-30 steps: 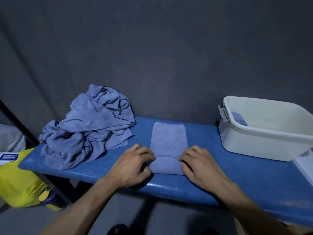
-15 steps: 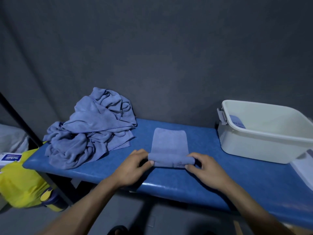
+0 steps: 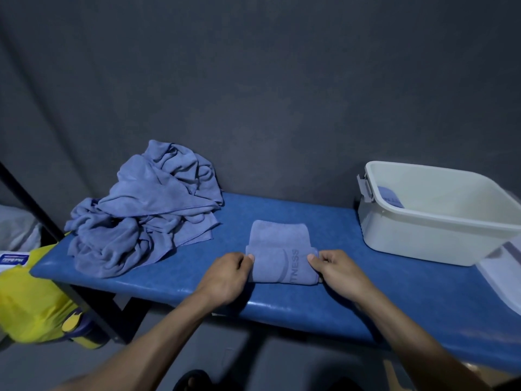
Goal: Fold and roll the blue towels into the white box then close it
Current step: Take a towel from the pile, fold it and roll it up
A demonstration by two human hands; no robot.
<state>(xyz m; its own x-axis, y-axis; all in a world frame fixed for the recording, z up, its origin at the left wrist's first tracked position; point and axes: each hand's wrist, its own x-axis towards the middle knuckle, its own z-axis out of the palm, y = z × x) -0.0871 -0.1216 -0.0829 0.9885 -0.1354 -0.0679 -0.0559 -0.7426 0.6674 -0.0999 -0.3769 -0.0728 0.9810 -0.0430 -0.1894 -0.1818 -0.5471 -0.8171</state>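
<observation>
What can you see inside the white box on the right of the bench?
Inside the white box, one blue towel with dark lettering lies against the left wall. The near wall hides much of the floor, so whether more towels lie there cannot be seen.

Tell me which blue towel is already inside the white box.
The rolled towel tucked against the white box left wall; the others are the towel pile and the half-rolled towel on the bench.

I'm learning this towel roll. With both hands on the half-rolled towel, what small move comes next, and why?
Probably roll it one more turn away from you. Both the left hand and right hand grip the ends of the roll, and a flat flap lies unrolled beyond it on the bench.
</observation>
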